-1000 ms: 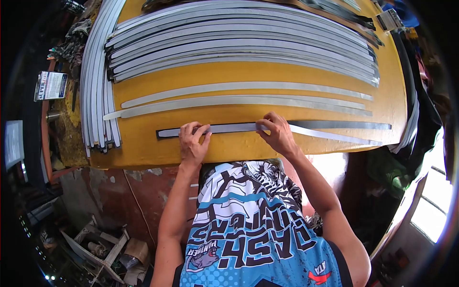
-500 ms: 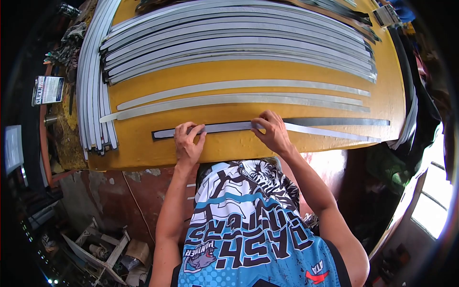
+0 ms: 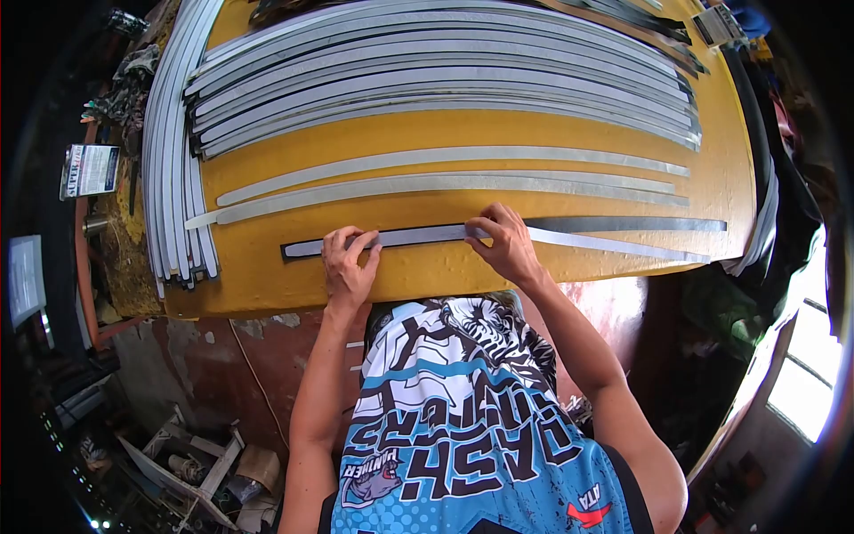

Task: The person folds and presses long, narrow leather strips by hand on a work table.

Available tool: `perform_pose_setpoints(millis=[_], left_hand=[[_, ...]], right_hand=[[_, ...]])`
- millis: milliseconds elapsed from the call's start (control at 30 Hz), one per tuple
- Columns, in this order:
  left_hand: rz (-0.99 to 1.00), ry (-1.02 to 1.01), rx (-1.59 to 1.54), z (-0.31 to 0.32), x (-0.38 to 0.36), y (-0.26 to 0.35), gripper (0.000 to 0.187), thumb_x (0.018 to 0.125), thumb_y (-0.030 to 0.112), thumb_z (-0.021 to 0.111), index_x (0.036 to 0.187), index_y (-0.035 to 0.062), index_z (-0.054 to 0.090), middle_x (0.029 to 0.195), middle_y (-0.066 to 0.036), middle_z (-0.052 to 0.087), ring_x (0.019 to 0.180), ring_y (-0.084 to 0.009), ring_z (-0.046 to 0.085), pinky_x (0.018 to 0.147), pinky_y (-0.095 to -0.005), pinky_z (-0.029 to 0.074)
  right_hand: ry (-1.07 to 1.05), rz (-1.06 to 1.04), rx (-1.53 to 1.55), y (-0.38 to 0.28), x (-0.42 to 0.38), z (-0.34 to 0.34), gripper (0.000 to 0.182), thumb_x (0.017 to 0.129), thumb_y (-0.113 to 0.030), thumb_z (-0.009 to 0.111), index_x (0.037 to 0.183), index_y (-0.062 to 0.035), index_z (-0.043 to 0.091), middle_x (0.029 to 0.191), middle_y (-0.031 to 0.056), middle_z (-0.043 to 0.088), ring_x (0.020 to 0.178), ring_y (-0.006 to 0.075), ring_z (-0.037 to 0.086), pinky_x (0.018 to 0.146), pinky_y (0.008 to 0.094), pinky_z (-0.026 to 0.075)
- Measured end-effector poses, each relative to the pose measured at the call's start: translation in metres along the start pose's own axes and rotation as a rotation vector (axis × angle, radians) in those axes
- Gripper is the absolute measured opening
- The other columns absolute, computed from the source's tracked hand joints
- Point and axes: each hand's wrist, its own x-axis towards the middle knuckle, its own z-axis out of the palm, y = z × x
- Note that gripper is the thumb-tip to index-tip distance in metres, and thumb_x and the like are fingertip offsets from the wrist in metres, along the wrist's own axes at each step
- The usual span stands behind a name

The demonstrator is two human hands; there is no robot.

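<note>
A pale, narrow strip (image 3: 422,237) lies over a wider dark strip (image 3: 623,225) close to the table's front edge. Left of my right hand the two are lined up, with a dark border showing around the pale one. To its right they fan apart, the pale strip's tail angling nearer the edge. My left hand (image 3: 349,267) is closed in a pinch at the layered strips, near their left end. Thumb and fingers of my right hand (image 3: 505,245) pinch the pale strip where the two part. The fingertips partly cover both gripping spots.
Two or more loose pale strips (image 3: 445,184) lie just beyond on the yellow table (image 3: 258,285). A broad stack of strips (image 3: 445,76) fills the far side. Another bundle (image 3: 173,160) runs along the left. A labelled can (image 3: 92,169) stands off the left edge.
Both hands have shifted very slightly to the left, still pinching the strips. The other strips lie as before.
</note>
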Motion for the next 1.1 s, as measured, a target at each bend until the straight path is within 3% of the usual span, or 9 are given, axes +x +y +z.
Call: perform_pose_setpoints(millis=[800, 900, 967, 1000, 1100], left_hand=[[-0.053, 0.026, 0.044, 0.004, 0.001, 0.014, 0.022, 0.081, 0.013, 0.074, 0.102, 0.0057, 0.074, 0.107, -0.011, 0.060, 0.106, -0.0312, 0.054, 0.095, -0.0438, 0.045], [-0.039, 0.083, 0.093, 0.009, 0.001, 0.022, 0.020, 0.082, 0.007, 0.071, 0.101, 0.0043, 0.073, 0.105, -0.012, 0.061, 0.104, -0.0315, 0.055, 0.092, -0.0427, 0.047], [-0.055, 0.032, -0.035, 0.019, -0.003, 0.020, 0.021, 0.080, -0.001, 0.067, 0.100, 0.0024, 0.072, 0.104, -0.012, 0.062, 0.101, -0.0319, 0.058, 0.088, -0.0410, 0.049], [-0.015, 0.029, -0.031, 0.025, -0.006, 0.021, 0.029, 0.073, -0.009, 0.066, 0.099, 0.0013, 0.072, 0.102, -0.014, 0.063, 0.100, -0.0333, 0.059, 0.087, -0.0419, 0.050], [0.053, 0.047, -0.049, 0.041, -0.005, 0.036, 0.029, 0.071, -0.009, 0.066, 0.098, 0.0009, 0.072, 0.103, -0.013, 0.063, 0.101, -0.0327, 0.059, 0.088, -0.0421, 0.050]], right_hand=[[-0.049, 0.095, 0.025, -0.003, 0.006, -0.001, 0.016, 0.075, -0.016, 0.081, 0.087, -0.0104, 0.072, 0.097, 0.0082, 0.062, 0.097, 0.0289, 0.061, 0.087, 0.0419, 0.049], [-0.047, 0.101, 0.020, -0.002, 0.006, 0.001, 0.015, 0.076, -0.017, 0.080, 0.087, -0.0104, 0.072, 0.097, 0.0080, 0.062, 0.098, 0.0286, 0.061, 0.087, 0.0416, 0.048], [-0.046, 0.105, 0.019, -0.001, 0.005, 0.002, 0.015, 0.076, -0.017, 0.080, 0.086, -0.0105, 0.072, 0.097, 0.0078, 0.062, 0.098, 0.0283, 0.061, 0.087, 0.0414, 0.048], [-0.040, 0.098, 0.021, -0.001, 0.005, 0.002, 0.014, 0.076, -0.017, 0.080, 0.086, -0.0107, 0.072, 0.096, 0.0075, 0.061, 0.097, 0.0281, 0.060, 0.086, 0.0413, 0.048], [-0.016, 0.089, 0.017, -0.001, 0.004, 0.005, 0.013, 0.076, -0.018, 0.079, 0.084, -0.0112, 0.071, 0.095, 0.0068, 0.061, 0.096, 0.0277, 0.060, 0.085, 0.0411, 0.047]])
